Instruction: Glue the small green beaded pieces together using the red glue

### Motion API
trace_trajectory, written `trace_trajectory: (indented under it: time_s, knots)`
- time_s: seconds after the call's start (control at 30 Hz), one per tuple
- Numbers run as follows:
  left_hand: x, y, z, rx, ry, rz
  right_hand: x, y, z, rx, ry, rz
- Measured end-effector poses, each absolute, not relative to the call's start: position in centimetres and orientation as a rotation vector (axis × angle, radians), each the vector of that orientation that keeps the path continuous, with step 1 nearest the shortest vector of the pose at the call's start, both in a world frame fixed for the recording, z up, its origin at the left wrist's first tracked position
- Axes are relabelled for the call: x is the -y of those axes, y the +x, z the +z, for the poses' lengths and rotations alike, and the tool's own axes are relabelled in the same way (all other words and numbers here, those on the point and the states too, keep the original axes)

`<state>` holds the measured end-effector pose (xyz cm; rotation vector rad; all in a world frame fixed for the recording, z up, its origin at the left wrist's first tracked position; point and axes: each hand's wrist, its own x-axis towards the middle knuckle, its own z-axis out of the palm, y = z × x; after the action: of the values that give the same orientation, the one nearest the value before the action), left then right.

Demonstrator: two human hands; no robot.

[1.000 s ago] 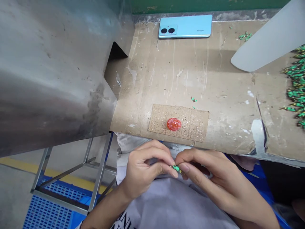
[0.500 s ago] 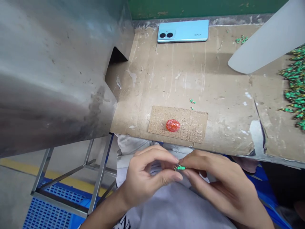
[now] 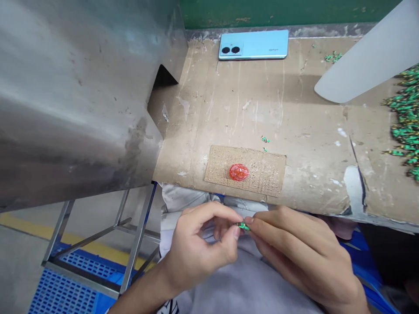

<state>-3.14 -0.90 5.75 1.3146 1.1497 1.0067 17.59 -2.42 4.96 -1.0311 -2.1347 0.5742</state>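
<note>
My left hand (image 3: 199, 248) and my right hand (image 3: 304, 255) meet over my lap, just below the table's front edge. Both pinch one tiny green part (image 3: 242, 226) between thumb and fingertips, my left from the left side, my right from the right. Above them on the cardboard-covered table (image 3: 310, 131) lies a small perforated cardboard pad (image 3: 265, 170) with a red glossy blob (image 3: 238, 172) on it.
A light blue phone (image 3: 253, 44) lies face down at the table's far edge. A heap of several green parts (image 3: 406, 126) sits at the right. A pale curved blade (image 3: 366, 56) hangs over the right. A large metal chute (image 3: 75, 96) fills the left; a metal frame (image 3: 131, 244) stands below.
Both hands stayed together over my lap, turning the green part slightly between the fingertips. The view has shifted a little.
</note>
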Motion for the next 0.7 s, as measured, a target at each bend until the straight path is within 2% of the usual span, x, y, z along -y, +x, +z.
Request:
trace_trajectory:
  time_s: [0.3,0.7]
  knots:
    - [0.1,-3.2,5.5,-1.109,1.017,0.892,2.5,18.1,3.7,2.183,-0.953,0.550]
    - [0.2,-1.8,3.4,-1.038,1.128,1.014,1.3,18.8,3.5,1.970,-1.097,0.482]
